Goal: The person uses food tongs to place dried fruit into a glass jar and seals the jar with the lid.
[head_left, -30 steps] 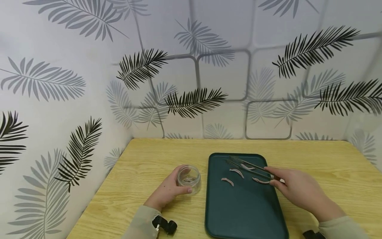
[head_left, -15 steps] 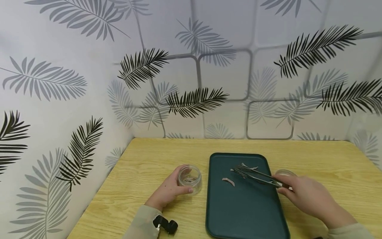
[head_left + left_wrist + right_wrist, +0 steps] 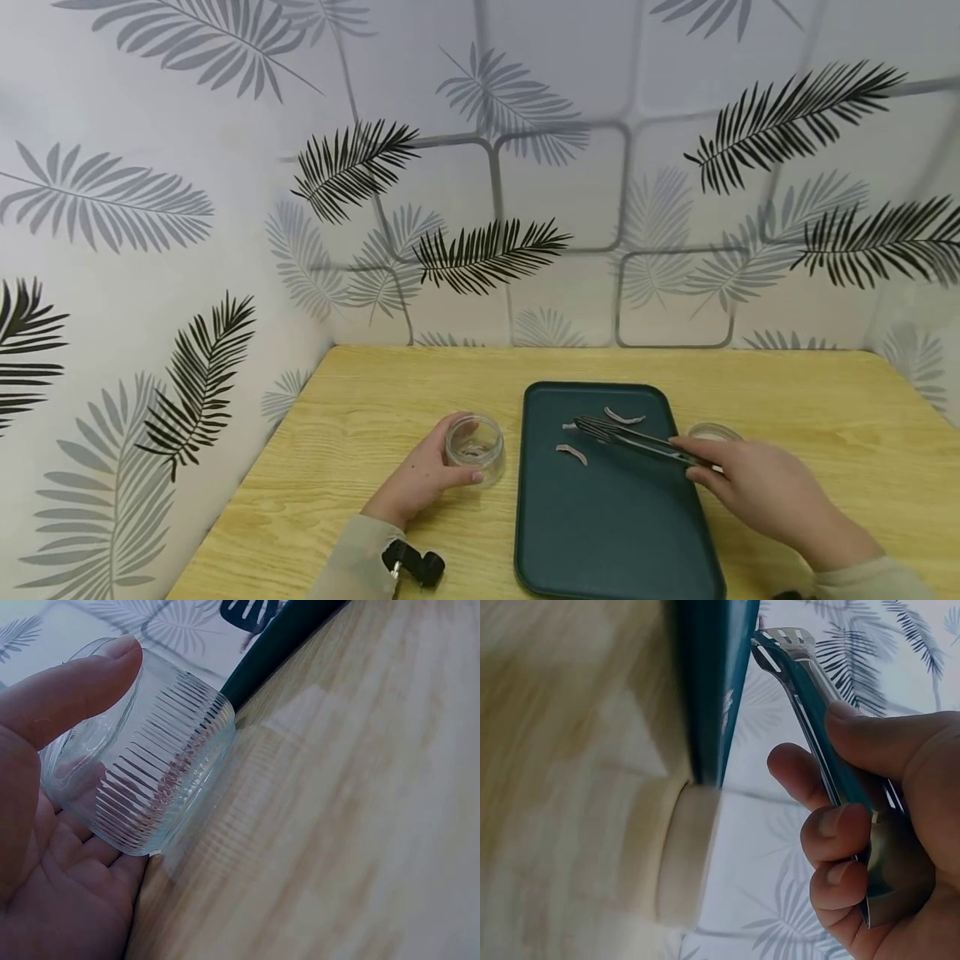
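Note:
In the head view my left hand (image 3: 420,477) grips a small clear glass jar (image 3: 489,468) on the table, left of a dark green tray (image 3: 615,533). The left wrist view shows the jar's ribbed wall and reddish pieces (image 3: 176,769) low inside it. My right hand (image 3: 772,493) holds metal tongs (image 3: 645,442) over the tray's right edge; their slotted heads are close together. Beneath the heads, the end of one pinkish curved strip (image 3: 569,427) sticks out. Two more strips lie on the tray, a farther strip (image 3: 625,417) and a nearer strip (image 3: 572,454).
A round, pale object (image 3: 715,432) stands right of the tray, partly hidden behind my right hand. The wooden table (image 3: 360,400) meets a leaf-patterned wall covering (image 3: 450,317) at the back and left.
The tongs' heads have come closer together and now lie over one strip, whose end has shifted slightly left. The round object beyond the right hand has come into view. The left hand stays put.

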`<state>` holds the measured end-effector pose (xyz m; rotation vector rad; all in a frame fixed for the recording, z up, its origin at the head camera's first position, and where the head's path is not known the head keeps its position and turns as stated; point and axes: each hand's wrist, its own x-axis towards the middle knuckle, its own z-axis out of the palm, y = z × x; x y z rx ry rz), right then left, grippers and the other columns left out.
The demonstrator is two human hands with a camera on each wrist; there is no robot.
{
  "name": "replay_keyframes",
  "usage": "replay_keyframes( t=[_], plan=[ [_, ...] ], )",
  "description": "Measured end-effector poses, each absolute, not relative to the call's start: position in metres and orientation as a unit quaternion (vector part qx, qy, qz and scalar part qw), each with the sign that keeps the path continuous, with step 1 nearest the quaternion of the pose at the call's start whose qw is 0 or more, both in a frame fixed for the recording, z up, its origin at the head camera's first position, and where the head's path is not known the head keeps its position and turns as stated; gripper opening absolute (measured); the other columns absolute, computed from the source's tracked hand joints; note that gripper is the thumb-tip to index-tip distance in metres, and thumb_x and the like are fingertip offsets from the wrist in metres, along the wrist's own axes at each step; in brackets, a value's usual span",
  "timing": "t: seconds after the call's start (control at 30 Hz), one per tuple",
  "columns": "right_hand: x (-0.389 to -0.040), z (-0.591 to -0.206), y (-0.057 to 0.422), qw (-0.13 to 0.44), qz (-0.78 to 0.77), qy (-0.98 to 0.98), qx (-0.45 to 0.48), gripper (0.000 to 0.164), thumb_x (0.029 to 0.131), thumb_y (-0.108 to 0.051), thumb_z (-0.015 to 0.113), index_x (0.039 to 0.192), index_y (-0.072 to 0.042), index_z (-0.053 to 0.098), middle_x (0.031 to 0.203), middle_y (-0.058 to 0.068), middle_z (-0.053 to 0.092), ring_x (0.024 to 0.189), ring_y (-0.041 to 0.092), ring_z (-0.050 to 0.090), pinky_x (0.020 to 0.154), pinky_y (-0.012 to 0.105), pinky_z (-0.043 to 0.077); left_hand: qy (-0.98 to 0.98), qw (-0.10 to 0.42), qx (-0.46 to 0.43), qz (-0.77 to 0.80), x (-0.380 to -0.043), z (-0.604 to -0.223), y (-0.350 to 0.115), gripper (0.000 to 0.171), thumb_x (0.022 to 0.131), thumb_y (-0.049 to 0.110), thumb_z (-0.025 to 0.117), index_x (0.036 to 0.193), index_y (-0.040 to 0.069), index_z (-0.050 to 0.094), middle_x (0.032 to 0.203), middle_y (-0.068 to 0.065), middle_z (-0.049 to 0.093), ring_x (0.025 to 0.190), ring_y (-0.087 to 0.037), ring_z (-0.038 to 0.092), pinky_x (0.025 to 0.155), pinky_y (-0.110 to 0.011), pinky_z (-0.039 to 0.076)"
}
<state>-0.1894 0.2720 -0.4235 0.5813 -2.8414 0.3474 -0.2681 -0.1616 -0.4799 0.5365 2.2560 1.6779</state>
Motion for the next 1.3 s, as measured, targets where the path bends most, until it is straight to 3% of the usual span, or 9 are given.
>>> replay_keyframes(
  t=[0.2,0.47,0.87,1.3],
  plan=[
    [-0.188,-0.412,0.254,0.122,0.126,-0.961,0.215,0.043,0.09,-0.026,0.077,0.132,-0.02,0.07,0.091,-0.015,0.066,0.067,-0.002,0.049,0.057,0.028,0.042,0.781,0.134,0.185,0.581,-0.269,-0.479,-0.161,0.082,0.086,0.019,0.083,0.154,0.019,0.037,0.154,-0.007,0.044,0.135,-0.026,0.046,0.11,-0.047,0.032],
    [-0.186,-0.406,0.228,0.152,0.142,-0.945,0.253,0.047,0.089,-0.029,0.078,0.134,-0.023,0.069,0.06,-0.024,0.038,0.052,-0.002,0.034,0.053,0.024,0.034,0.779,0.133,0.184,0.584,-0.268,-0.48,-0.161,0.082,0.086,0.02,0.083,0.154,0.018,0.037,0.154,-0.007,0.044,0.136,-0.026,0.045,0.11,-0.047,0.032],
    [-0.19,-0.397,0.196,0.13,0.191,-0.933,0.277,0.047,0.092,-0.028,0.074,0.138,-0.022,0.065,0.085,-0.016,0.067,0.047,-0.003,0.034,0.048,0.022,0.034,0.783,0.131,0.18,0.581,-0.268,-0.477,-0.163,0.08,0.085,0.019,0.084,0.152,0.021,0.04,0.155,-0.006,0.044,0.137,-0.025,0.045,0.11,-0.046,0.033],
    [-0.192,-0.4,0.174,0.154,0.19,-0.924,0.296,0.046,0.091,-0.028,0.076,0.136,-0.026,0.067,0.092,-0.016,0.07,0.052,-0.005,0.039,0.05,0.022,0.036,0.795,0.13,0.167,0.568,-0.267,-0.477,-0.159,0.084,0.085,0.021,0.084,0.154,0.021,0.037,0.152,-0.008,0.045,0.125,-0.026,0.053,0.105,-0.045,0.037]
  ],
)
